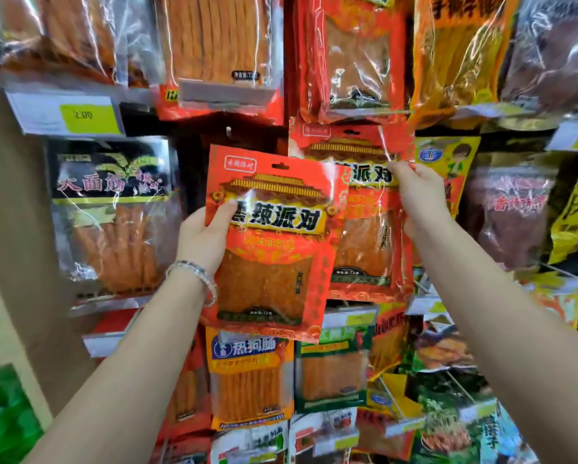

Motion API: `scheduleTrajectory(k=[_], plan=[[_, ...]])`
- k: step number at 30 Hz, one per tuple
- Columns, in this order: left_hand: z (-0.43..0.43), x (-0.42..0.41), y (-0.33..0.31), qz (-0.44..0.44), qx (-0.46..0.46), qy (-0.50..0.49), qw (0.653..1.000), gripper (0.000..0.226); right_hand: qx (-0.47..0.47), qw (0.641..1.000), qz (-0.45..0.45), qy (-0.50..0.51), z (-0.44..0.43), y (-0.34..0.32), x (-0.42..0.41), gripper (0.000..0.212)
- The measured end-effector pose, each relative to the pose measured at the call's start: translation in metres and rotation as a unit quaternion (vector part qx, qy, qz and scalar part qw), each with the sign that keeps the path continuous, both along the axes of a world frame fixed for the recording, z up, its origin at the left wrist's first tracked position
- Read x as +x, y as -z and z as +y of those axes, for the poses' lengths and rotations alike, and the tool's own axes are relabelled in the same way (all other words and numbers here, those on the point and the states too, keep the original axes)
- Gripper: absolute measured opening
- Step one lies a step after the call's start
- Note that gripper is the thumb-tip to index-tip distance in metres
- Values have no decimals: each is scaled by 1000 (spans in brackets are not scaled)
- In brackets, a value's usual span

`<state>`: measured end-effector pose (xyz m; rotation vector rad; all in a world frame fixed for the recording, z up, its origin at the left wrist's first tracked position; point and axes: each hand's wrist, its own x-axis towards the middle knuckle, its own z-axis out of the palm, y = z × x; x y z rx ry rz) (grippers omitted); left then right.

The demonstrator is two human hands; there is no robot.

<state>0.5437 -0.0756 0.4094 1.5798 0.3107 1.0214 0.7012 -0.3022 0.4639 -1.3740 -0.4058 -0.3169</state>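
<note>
A red snack packet (274, 249) is held up in front of a shop display by the left grip (207, 236). The packet's left edge is clasped: the thumb is laid across the printed front beside the black lettering, and the other fingers are hidden behind the packet. The packet is kept nearly upright, tilted slightly to the right. Orange-red strips are seen through the clear window in its lower half. A beaded bracelet (194, 272) is worn on the left wrist.

A second red packet (364, 249) of the same design is found just behind and to the right of the first, partly overlapped by it, among the hanging rows. Its upper right edge is grasped by the right grip (418, 195), with the thumb laid on the front and the fingers curled round the edge. Whether this packet is carried by a hook cannot be told.

The display is filled with other packets. A black-topped packet (110, 212) of orange sticks is hung to the left, under a yellow price label (86, 117) marked 2.00. An orange packet (251, 380) is seen directly below the held one, and a green-bordered packet (331, 373) is set just beside it on the right.
</note>
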Motion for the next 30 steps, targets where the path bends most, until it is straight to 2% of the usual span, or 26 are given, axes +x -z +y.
scheduleTrajectory(k=[5, 9, 13, 16, 18, 20, 22, 23, 25, 27, 30], plan=[[-2, 11, -3, -4, -2, 7, 1000, 27, -10, 1000, -14, 8, -1, -2, 7, 16], [-6, 12, -3, 0, -2, 13, 1000, 23, -46, 997, -61, 32, 2, 2, 12, 38], [-7, 13, -2, -2, -6, 20, 1000, 19, -73, 995, -52, 55, 9, 7, 21, 26], [-11, 16, -4, 4, -9, 27, 1000, 16, -156, 982, -64, 81, 11, 18, 27, 27], [-14, 18, -6, 6, -10, 34, 999, 16, -178, 977, -75, 90, 11, 29, 30, 28], [-16, 20, -8, 4, -11, 50, 999, 18, -136, 980, -102, 99, 10, 38, 25, 43], [-20, 24, -10, 4, -10, 67, 998, 19, -76, 984, -121, 110, 8, 42, 16, 43], [-22, 26, -10, 6, -10, 74, 997, 20, -45, 988, -115, 96, 8, 42, 11, 38], [-29, 31, -12, 8, -7, 85, 996, 22, 21, 998, -63, -2, 9, 37, 2, 33], [-37, 36, -12, 13, 7, 98, 995, 22, 25, 997, -28, -73, 10, 31, -4, 35], [-48, 44, -12, 21, 34, 102, 994, 19, -3, 995, -62, -72, 9, 25, -5, 39]])
